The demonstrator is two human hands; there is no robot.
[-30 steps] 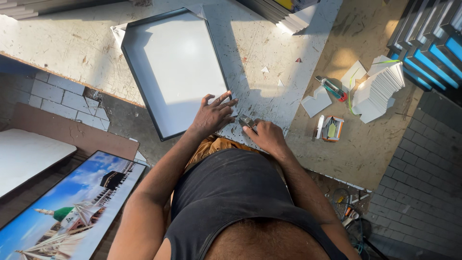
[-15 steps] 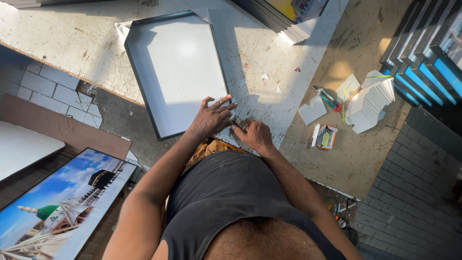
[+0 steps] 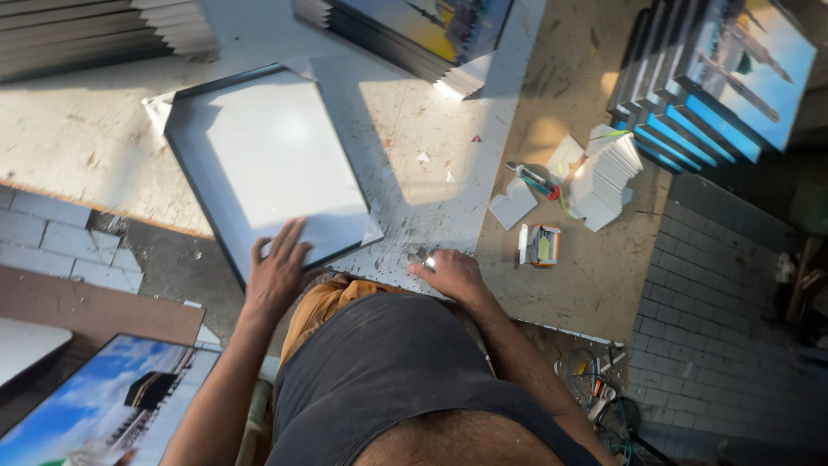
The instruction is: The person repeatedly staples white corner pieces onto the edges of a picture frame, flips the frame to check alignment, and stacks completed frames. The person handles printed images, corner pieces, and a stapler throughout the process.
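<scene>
The left hand is pressing flat, fingers spread apart, on the near corner of the black-framed white rectangular panel lying on the scuffed worktop; the right hand is pinching a small metal piece, fingers clamped together.

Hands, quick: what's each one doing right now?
Left hand: open, flat on the white frame backing.
Right hand: closed on a small metal object.
</scene>
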